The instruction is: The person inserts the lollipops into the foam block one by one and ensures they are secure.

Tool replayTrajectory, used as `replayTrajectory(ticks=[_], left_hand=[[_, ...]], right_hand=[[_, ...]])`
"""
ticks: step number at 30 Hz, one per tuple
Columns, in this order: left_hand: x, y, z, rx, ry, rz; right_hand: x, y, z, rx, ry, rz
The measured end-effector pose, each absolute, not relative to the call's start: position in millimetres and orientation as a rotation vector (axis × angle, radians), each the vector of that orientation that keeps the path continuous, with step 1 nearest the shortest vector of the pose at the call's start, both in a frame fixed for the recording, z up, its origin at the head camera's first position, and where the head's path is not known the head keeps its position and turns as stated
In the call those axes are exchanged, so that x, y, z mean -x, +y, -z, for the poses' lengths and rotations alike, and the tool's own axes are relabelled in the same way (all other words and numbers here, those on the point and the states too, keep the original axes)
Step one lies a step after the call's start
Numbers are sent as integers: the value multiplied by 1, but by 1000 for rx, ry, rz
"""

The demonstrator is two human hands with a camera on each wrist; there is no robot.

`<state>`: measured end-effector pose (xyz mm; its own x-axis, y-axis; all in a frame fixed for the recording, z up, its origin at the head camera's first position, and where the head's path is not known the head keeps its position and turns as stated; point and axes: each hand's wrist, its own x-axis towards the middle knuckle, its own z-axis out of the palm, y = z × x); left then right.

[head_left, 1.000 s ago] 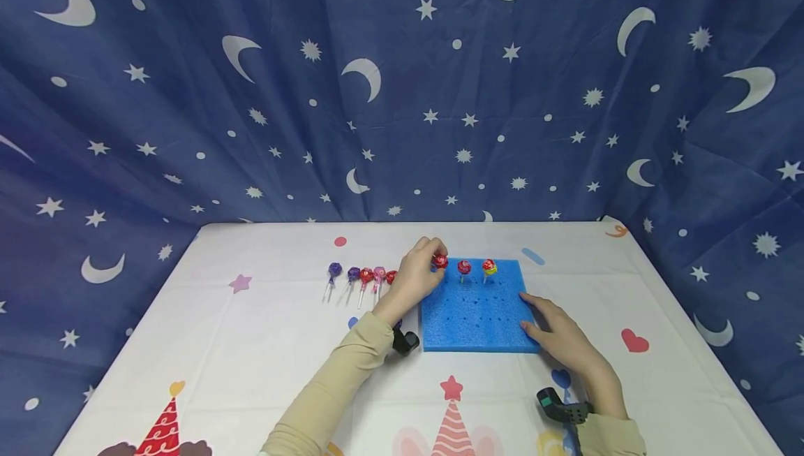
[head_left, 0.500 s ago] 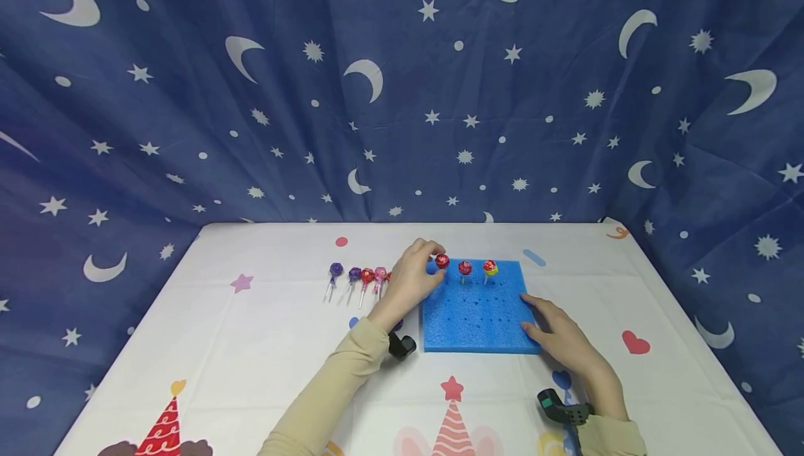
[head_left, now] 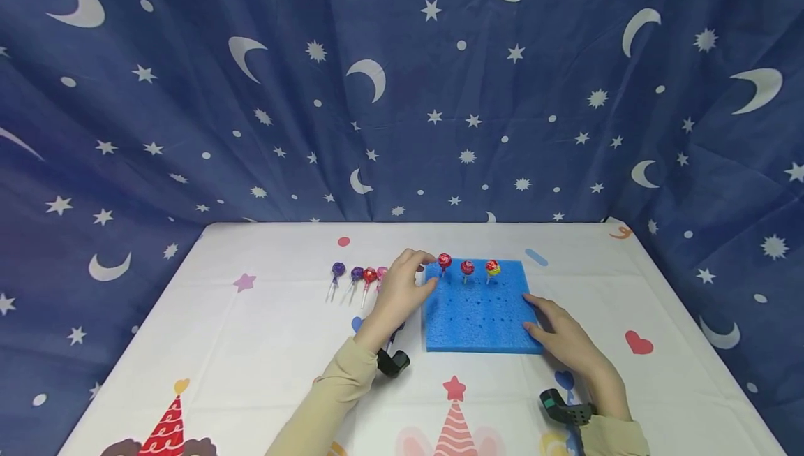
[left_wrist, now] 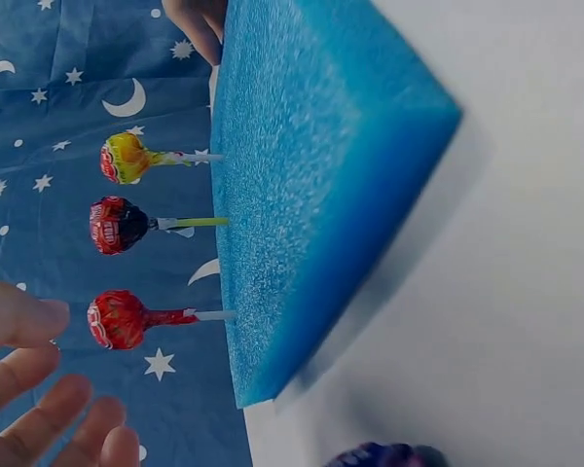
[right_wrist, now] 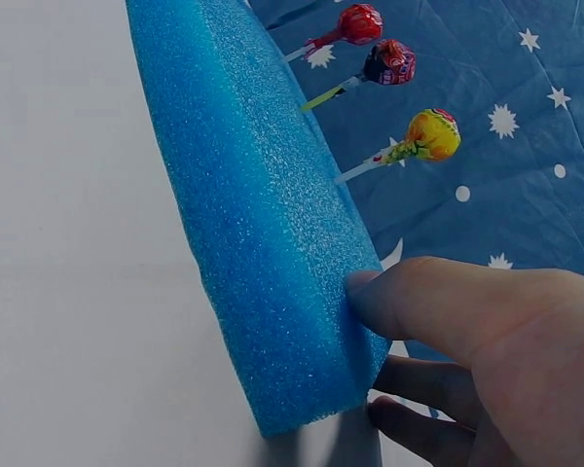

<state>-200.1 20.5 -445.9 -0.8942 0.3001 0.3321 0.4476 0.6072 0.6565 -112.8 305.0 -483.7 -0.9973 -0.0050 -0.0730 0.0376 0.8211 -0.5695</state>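
A blue foam block [head_left: 480, 309] lies flat, and three wrapped lollipops stand upright in its far row. They are a red lollipop [head_left: 444, 261], a dark red lollipop [head_left: 467, 268] and a red-and-yellow lollipop [head_left: 493, 268]. My left hand [head_left: 400, 294] is just left of the red lollipop; the left wrist view shows its fingers spread and apart from the candy. My right hand [head_left: 568, 337] rests against the block's right edge. In the right wrist view its thumb [right_wrist: 375, 292] touches the foam near a corner, the other fingers beside the edge.
Left of the block lie several loose lollipops: a purple lollipop [head_left: 338, 269], a dark purple lollipop [head_left: 356, 274], a red-wrapped lollipop [head_left: 369, 275] and a partly hidden pink lollipop [head_left: 382, 272]. A dark purple wrapper [left_wrist: 387, 455] shows below the block in the left wrist view. A starry curtain [head_left: 402, 93] hangs behind.
My left hand has let go of the red lollipop and drawn back to the left, with its fingers opened. The lollipop stays standing in the foam; my right hand has not moved.
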Motion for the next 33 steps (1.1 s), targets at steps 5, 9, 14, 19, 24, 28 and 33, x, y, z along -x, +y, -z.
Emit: replayTrajectory(ticks=[5,9,14,19,24,28,33], left_hand=[[189,13,448,600,-2679,1159],[180,8,450,577,-2722,1110],[171,0,451,574,-2756,1009],[164,-8,453,578,-2740,966],[157,-17,455,558,-2728,970],[152,-25,456,531,-2719,966],[148,-35,462,481,-2707,963]], right_hand=[[112,305,484,-35,2924,923],[112,306,483,-41,2921,931],[111,306,483,-42,2921,930],[111,305,484,-42,2922,924],[112,306,484,-35,2924,930],[112,306,484,-25,2929,930],[113,305,484,-22,2926,922]])
